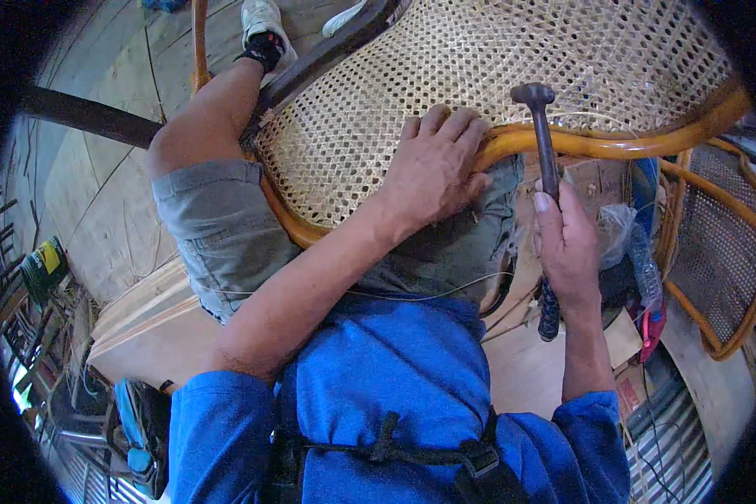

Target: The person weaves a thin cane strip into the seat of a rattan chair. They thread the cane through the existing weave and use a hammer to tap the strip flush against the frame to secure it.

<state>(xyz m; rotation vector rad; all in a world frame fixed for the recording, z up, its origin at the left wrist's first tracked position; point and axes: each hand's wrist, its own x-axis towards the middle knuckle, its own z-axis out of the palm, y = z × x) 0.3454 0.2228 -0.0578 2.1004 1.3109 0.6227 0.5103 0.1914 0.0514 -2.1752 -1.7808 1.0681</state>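
Observation:
Across my lap lies a curved chair frame of glossy orange-brown wood (605,147), filled with pale woven cane webbing (344,118). My left hand (435,168) rests on the frame's near rail, its fingers reaching over onto the cane and curled slightly around the edge. A dark hammer (546,139) stands upright in my right hand (567,239); its head is above the rail and its wrapped grip hangs below the fist. A loose cane strand (575,115) arches over the webbing beside the hammer head. Another thin strand (428,290) runs across my shorts.
Wooden boards (147,328) form a stack at my left. To the right stands another cane-panelled frame (718,244), with a clear plastic bag (617,231) nearer me. A dark bar (92,118) juts in from the left. A teal and black bag (139,437) sits at lower left.

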